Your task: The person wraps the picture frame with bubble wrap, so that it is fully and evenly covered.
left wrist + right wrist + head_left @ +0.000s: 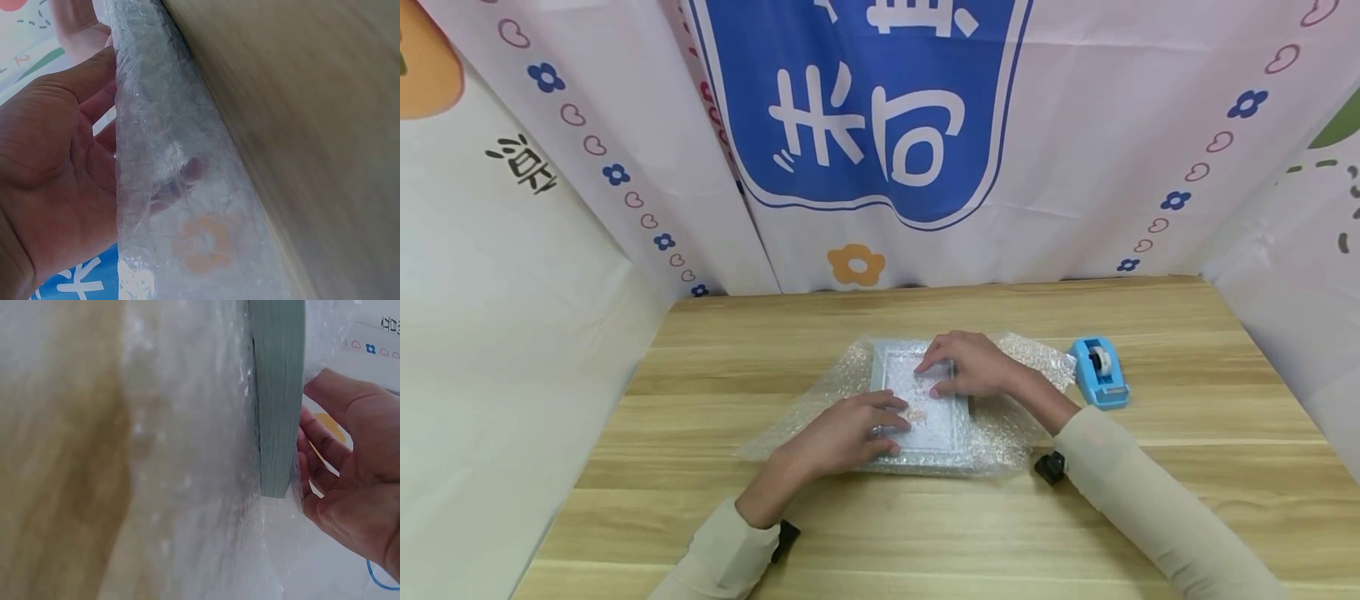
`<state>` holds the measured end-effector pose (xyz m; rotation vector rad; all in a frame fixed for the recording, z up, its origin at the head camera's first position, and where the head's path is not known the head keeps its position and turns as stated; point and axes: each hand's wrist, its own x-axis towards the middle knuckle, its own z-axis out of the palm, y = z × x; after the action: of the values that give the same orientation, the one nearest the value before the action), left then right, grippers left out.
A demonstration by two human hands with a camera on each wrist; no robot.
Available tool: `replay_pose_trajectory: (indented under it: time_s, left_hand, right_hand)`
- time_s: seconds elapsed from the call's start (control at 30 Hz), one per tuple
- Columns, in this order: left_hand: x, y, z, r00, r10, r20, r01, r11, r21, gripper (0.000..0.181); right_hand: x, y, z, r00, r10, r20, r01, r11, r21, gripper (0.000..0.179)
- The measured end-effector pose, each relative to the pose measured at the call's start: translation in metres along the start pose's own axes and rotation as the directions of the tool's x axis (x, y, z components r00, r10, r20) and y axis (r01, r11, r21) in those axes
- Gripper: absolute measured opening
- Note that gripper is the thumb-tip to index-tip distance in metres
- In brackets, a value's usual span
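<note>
A pale blue-green picture frame (932, 437) lies flat on the table, with bubble wrap (831, 396) under it and folded over its face. On the frame's lower left part, my left hand (847, 431) rests with spread fingers pressing the wrap. My right hand (972, 364) touches the upper right part with its fingertips, thumb apart from the index finger. In the right wrist view, the frame's thick side edge (278, 394) shows bare between layers of wrap. The left wrist view has wrap covering the near side, with a fingertip visible through it.
A blue tape dispenser (1101, 373) with a roll of tape stands right of the wrap, close to its corner. The wooden table (925, 542) meets a printed cloth backdrop (1060, 167) at the back. White cloth also hangs on both sides.
</note>
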<state>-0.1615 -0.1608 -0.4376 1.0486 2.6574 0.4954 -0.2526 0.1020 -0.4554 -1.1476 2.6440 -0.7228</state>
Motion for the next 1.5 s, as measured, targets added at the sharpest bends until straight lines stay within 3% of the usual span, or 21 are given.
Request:
replay_pose_trajectory:
  time_s: [0.27, 0.4, 0.53, 0.67, 0.8, 1.1, 1.33, 1.5]
  left_hand:
    - [-0.001, -0.001, 0.002, 0.998, 0.036, -0.051, -0.032, 0.997, 0.075, 0.048]
    - [-0.002, -0.003, 0.002, 1.000, 0.026, -0.016, -0.025, 0.997, 0.077, 0.063]
    - [-0.003, -0.006, 0.002, 0.998, -0.015, 0.056, 0.014, 1.000, 0.023, 0.069]
    - [-0.002, -0.008, 0.000, 0.993, -0.059, 0.104, 0.062, 0.998, -0.021, 0.069]
    - [-0.001, -0.007, -0.001, 0.992, -0.066, 0.108, 0.067, 0.998, -0.008, 0.067]
    - [-0.001, -0.006, 0.000, 0.993, -0.061, 0.103, 0.060, 0.998, 0.004, 0.067]
    - [-0.001, -0.007, -0.001, 0.993, -0.064, 0.104, 0.065, 0.998, -0.003, 0.068]
    - [-0.001, -0.007, -0.001, 0.993, -0.062, 0.105, 0.063, 0.998, -0.010, 0.068]
  right_hand:
    - [-0.001, -0.005, 0.004, 1.000, -0.001, -0.016, 0.001, 1.000, -0.012, 0.024]
    - [-0.002, -0.007, 0.005, 1.000, -0.007, -0.022, 0.007, 1.000, -0.008, 0.024]
    - [-0.001, -0.007, 0.005, 1.000, -0.005, -0.025, 0.005, 1.000, -0.004, 0.023]
    - [0.000, -0.008, 0.004, 1.000, -0.004, -0.028, 0.004, 1.000, 0.003, 0.023]
    - [-0.001, -0.012, 0.003, 1.000, -0.003, -0.017, 0.003, 1.000, -0.006, 0.025]
    - [-0.008, -0.029, 0.001, 0.999, 0.053, 0.014, -0.052, 0.998, -0.029, 0.053]
    - [-0.014, -0.030, 0.009, 1.000, 0.013, -0.013, -0.014, 0.997, -0.074, 0.048]
    - [-0.015, -0.032, 0.012, 0.999, 0.026, -0.026, -0.028, 0.998, -0.064, 0.040]
